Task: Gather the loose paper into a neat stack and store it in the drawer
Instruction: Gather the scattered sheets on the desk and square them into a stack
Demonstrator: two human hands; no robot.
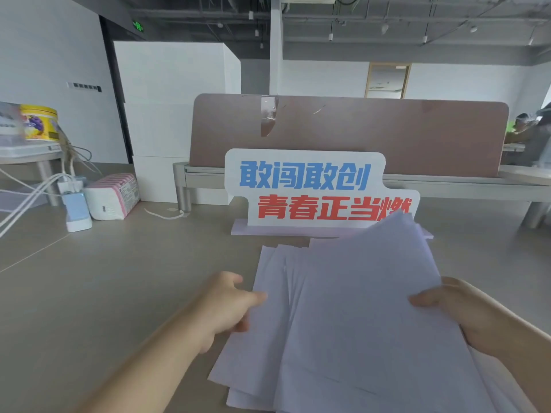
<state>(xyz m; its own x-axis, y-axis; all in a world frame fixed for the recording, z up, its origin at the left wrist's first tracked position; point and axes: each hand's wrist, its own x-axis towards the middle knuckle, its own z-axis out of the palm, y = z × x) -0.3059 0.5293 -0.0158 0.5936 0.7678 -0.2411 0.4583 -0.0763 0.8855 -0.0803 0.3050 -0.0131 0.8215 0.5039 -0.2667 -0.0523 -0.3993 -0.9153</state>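
Note:
Several white sheets of loose paper [351,317] lie fanned and uneven on the grey desk [104,293] in front of me. My right hand [456,311] grips the right edge of the top sheets and holds them tilted up off the desk. My left hand [229,305] pinches the left edge of the lower sheets, thumb on top, fingers under the paper. The sheets' near edges run out of the bottom of the view. No drawer is visible.
A white sign with blue and red characters [319,192] stands right behind the paper. A brown desk divider [387,132] rises beyond it. At the left sit a tissue pack [114,196], a blue charger [77,210] with white cables, and a yellow tub [40,122].

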